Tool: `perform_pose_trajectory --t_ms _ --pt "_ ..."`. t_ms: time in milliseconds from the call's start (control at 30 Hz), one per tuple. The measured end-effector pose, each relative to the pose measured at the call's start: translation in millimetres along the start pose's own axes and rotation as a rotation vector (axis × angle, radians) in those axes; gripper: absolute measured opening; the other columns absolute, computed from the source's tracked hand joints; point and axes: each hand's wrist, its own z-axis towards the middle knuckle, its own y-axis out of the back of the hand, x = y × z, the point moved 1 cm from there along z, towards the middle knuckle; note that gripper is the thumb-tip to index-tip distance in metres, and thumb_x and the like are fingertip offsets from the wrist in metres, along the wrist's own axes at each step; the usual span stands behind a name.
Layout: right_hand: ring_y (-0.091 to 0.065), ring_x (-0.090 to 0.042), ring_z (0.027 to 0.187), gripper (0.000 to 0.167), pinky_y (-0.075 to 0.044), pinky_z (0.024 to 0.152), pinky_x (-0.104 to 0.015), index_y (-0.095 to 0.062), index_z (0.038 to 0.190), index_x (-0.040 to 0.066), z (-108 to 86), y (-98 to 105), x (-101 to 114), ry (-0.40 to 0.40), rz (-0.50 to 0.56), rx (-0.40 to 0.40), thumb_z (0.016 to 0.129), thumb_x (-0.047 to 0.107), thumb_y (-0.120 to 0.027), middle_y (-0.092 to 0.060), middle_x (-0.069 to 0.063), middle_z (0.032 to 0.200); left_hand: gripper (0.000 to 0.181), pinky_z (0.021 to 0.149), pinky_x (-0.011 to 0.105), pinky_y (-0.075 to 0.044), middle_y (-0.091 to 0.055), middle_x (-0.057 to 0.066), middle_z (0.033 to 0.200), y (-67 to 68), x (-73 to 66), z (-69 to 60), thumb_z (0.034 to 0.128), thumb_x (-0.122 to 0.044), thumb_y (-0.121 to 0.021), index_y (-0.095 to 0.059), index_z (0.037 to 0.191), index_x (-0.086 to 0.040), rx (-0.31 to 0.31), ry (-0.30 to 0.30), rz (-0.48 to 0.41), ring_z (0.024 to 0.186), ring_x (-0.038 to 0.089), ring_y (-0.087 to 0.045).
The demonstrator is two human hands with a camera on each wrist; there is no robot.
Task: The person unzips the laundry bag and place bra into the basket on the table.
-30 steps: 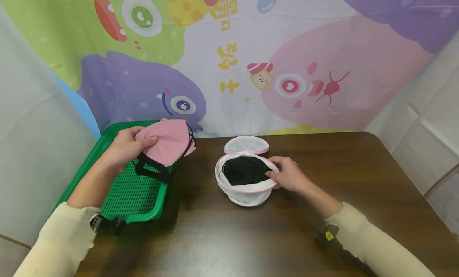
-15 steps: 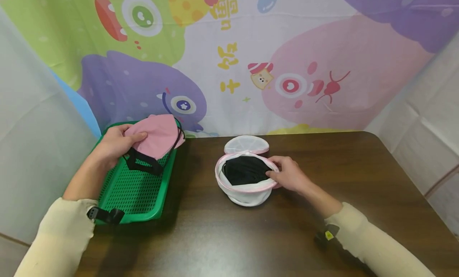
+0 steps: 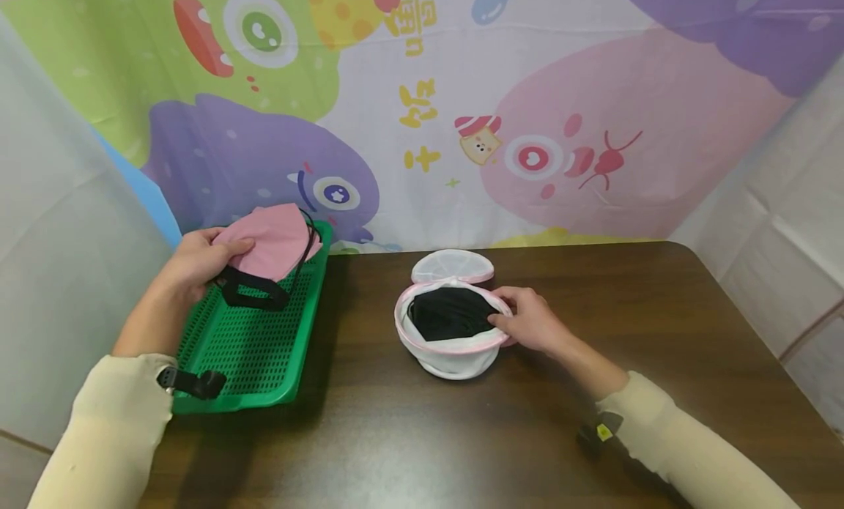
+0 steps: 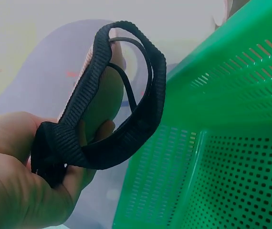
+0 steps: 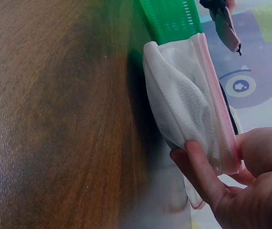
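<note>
My left hand pinches a folded pink cloth piece with a black elastic band and thin black cords, held above the green basket. In the left wrist view the ribbed black band loops out past the fingers. My right hand grips the rim of a white mesh laundry bag with pink zipper trim, thumb over the edge and fingers outside. Its round lid lies folded back. A black cloth item fills the bag's mouth; its kind cannot be made out.
The basket stands at the left of the brown wooden table, its perforated floor visible. Behind the table hangs a cartoon-printed cloth, with pale curtains at both sides. The bag sits to the basket's right.
My left hand has moved left and slightly farther back with the pink cloth piece, now more over the basket. The right hand and mesh laundry bag have stayed put.
</note>
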Motion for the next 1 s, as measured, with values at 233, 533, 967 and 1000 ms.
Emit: perform_pose_trajectory --t_ms 233,533,967,1000 --pt "-0.076 -0.015 0.079 0.043 -0.07 0.068 -0.036 -0.064 0.145 -0.008 -2.5 -0.4 0.4 -0.008 0.01 0.009 0.104 0.001 -0.074 -0.073 -0.03 0.123 0.071 0.065 0.019 -0.057 -0.063 -0.023 0.071 3.8 9.1 2.8 0.1172 -0.036 -0.055 -0.035 0.17 0.006 0.001 0.054 -0.074 0.065 -0.006 -0.064" --pt "-0.076 -0.015 0.078 0.044 -0.07 0.068 -0.035 -0.065 0.146 -0.007 -1.8 -0.2 -0.4 -0.011 -0.002 0.001 0.104 0.001 -0.074 -0.074 -0.03 0.122 0.058 0.065 0.019 -0.059 -0.065 -0.021 0.07 6.9 15.7 6.7 0.1169 -0.033 -0.057 -0.042 0.163 -0.001 -0.007 0.085 -0.158 0.064 -0.004 -0.066" --pt "-0.076 -0.016 0.08 0.044 -0.071 0.07 -0.037 -0.064 0.146 -0.008 -0.8 0.1 1.4 -0.015 0.007 0.006 0.104 0.0 -0.074 -0.073 -0.031 0.122 0.018 0.062 0.02 -0.056 -0.063 -0.018 0.067 3.7 38.5 22.7 0.1162 -0.029 -0.055 -0.057 0.12 -0.012 -0.024 0.157 -0.192 0.062 -0.003 -0.062" --pt "-0.076 -0.016 0.08 0.044 -0.071 0.07 -0.037 -0.064 0.146 -0.008 -0.9 0.0 1.4 -0.016 0.005 0.006 0.104 0.0 -0.074 -0.073 -0.03 0.122 0.017 0.062 0.02 -0.055 -0.062 -0.018 0.067 3.5 39.6 23.4 0.1161 -0.029 -0.055 -0.057 0.117 -0.012 -0.021 0.167 -0.194 0.062 -0.003 -0.061"
